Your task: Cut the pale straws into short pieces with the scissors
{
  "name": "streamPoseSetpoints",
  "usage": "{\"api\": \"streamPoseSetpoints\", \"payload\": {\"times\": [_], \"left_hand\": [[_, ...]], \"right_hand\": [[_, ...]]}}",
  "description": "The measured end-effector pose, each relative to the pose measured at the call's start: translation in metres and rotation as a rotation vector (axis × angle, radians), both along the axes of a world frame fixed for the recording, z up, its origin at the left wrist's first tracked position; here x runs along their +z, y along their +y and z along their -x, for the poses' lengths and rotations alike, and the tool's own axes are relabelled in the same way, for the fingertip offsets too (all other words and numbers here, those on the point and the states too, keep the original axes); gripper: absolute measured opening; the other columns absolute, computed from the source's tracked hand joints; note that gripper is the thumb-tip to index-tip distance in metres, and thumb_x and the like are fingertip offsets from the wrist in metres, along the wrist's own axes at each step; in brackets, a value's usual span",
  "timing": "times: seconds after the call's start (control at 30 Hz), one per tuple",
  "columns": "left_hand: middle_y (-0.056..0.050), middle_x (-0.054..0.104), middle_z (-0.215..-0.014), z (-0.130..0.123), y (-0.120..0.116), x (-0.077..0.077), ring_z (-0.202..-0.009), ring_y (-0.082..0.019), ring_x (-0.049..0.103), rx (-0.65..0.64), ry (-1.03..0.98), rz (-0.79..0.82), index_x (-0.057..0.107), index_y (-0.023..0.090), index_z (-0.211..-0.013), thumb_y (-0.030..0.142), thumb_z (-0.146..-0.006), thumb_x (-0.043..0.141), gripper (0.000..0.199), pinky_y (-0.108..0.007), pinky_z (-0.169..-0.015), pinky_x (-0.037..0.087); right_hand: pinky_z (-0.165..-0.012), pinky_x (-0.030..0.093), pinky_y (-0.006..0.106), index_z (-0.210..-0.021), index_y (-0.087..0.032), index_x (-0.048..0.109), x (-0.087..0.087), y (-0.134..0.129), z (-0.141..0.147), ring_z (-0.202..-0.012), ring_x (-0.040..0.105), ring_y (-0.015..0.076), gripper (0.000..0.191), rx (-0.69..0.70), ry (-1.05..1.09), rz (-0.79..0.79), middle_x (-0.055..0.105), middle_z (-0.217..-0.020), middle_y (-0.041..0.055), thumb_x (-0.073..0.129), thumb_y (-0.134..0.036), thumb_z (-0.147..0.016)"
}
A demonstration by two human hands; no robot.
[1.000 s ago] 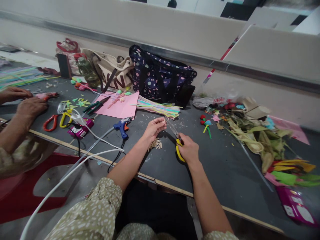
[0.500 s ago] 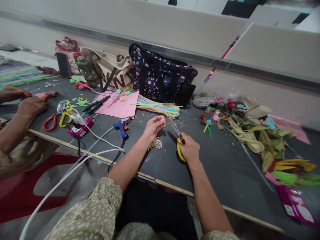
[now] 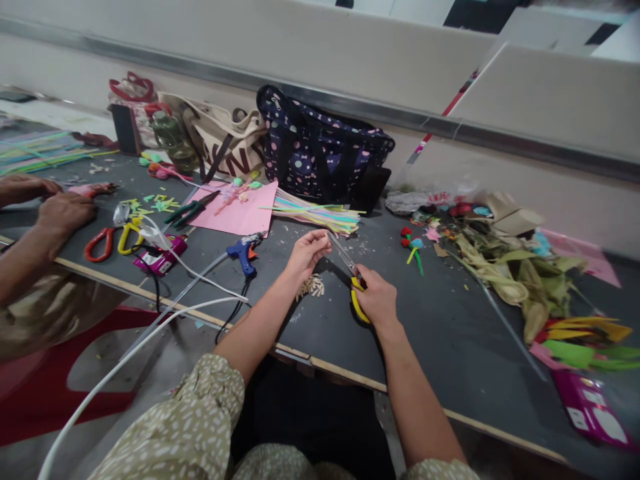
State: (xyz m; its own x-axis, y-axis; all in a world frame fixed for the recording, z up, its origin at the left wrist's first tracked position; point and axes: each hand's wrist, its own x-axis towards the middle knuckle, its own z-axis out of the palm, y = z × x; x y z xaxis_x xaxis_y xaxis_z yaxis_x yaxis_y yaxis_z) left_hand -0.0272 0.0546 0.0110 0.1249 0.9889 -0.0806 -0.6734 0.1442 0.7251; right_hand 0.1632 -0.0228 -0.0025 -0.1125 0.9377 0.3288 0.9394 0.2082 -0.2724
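Scissors, yellow-handled (image 3: 359, 300): half a second ago we recorded the blades standing slightly to the right of the left-hand grip (image 3: 307, 255); we now list their tips close beside its small pale piece (image 3: 327, 234), contact not discernible. Right-hand grip (image 3: 378, 297): moved slightly leftward with the handles, returned near its position of one second ago. Viewpoint: shifted a little; we note the dark patterned bag (image 3: 333, 160) higher in view than in both earlier entries.

Right of the hands (image 3: 376, 293), open table (image 3: 450, 333) runs until apparent husks (image 3: 540, 283) block.
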Motion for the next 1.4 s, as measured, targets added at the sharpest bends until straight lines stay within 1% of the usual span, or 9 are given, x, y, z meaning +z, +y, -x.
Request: {"api": "streamPoseSetpoints", "payload": {"times": [0.13, 0.5, 0.8, 1.03, 1.27, 1.4], "left_hand": [[0.001, 0.065, -0.066, -0.0011, -0.0014, 0.0021, -0.062, -0.008, 0.062, 0.019, 0.024, -0.006, 0.066, 0.014, -0.086, 0.024, -0.057, 0.084, 0.035, -0.022, -0.068, 0.053], [0.001, 0.065, -0.071, -0.0034, -0.0022, 0.0004, -0.063, -0.008, 0.061, 0.028, 0.037, -0.02, 0.065, 0.015, -0.082, 0.024, -0.057, 0.083, 0.033, -0.025, -0.07, 0.052], [0.002, 0.064, -0.068, -0.0038, -0.0029, 0.0025, -0.062, -0.008, 0.061, 0.036, 0.048, 0.005, 0.064, 0.015, -0.08, 0.024, -0.055, 0.084, 0.033, -0.024, -0.07, 0.052], [0.002, 0.064, -0.068, -0.0027, -0.0016, -0.0016, -0.063, -0.008, 0.061, 0.037, 0.059, 0.012, 0.063, 0.014, -0.08, 0.024, -0.055, 0.083, 0.033, -0.023, -0.069, 0.052], [0.001, 0.064, -0.069, -0.0006, 0.0002, -0.0049, -0.063, -0.008, 0.062, 0.029, 0.065, 0.031, 0.064, 0.013, -0.08, 0.023, -0.054, 0.084, 0.034, -0.023, -0.069, 0.052], [0.0, 0.065, -0.069, -0.0007, 0.0009, -0.0069, -0.064, -0.009, 0.063, 0.037, 0.071, 0.033, 0.064, 0.013, -0.081, 0.024, -0.055, 0.084, 0.034, -0.024, -0.07, 0.052]], "right_hand": [[-0.061, 0.035, 0.023, -0.111, -0.025, 0.061, -0.0023, 0.0001, -0.0009, -0.076, 0.059, 0.0139, 0.033, -0.001, -0.014, -0.008, 0.066, -0.089, 0.0002, 0.054, -0.025, -0.078], [-0.06, 0.034, 0.022, -0.112, -0.025, 0.062, -0.0008, -0.0001, 0.0007, -0.076, 0.058, 0.0138, 0.034, -0.004, -0.021, 0.009, 0.067, -0.088, 0.0011, 0.054, -0.026, -0.079], [-0.059, 0.033, 0.023, -0.107, -0.025, 0.063, -0.0039, 0.0012, 0.0, -0.074, 0.059, 0.0136, 0.031, -0.002, -0.028, 0.022, 0.068, -0.088, 0.0004, 0.053, -0.027, -0.078], [-0.058, 0.03, 0.023, -0.106, -0.025, 0.064, -0.004, 0.0012, 0.0001, -0.072, 0.058, 0.0131, 0.03, -0.019, -0.096, 0.011, 0.069, -0.089, 0.0007, 0.052, -0.027, -0.079], [-0.057, 0.027, 0.023, -0.097, -0.025, 0.064, 0.0014, -0.0006, 0.003, -0.067, 0.056, 0.012, 0.023, -0.019, -0.099, 0.039, 0.068, -0.081, -0.0001, 0.05, -0.023, -0.079], [-0.056, 0.026, 0.023, -0.098, -0.025, 0.063, -0.0002, 0.0003, 0.0027, -0.067, 0.055, 0.0116, 0.023, -0.026, -0.125, 0.041, 0.067, -0.081, -0.0002, 0.05, -0.024, -0.08]]}}
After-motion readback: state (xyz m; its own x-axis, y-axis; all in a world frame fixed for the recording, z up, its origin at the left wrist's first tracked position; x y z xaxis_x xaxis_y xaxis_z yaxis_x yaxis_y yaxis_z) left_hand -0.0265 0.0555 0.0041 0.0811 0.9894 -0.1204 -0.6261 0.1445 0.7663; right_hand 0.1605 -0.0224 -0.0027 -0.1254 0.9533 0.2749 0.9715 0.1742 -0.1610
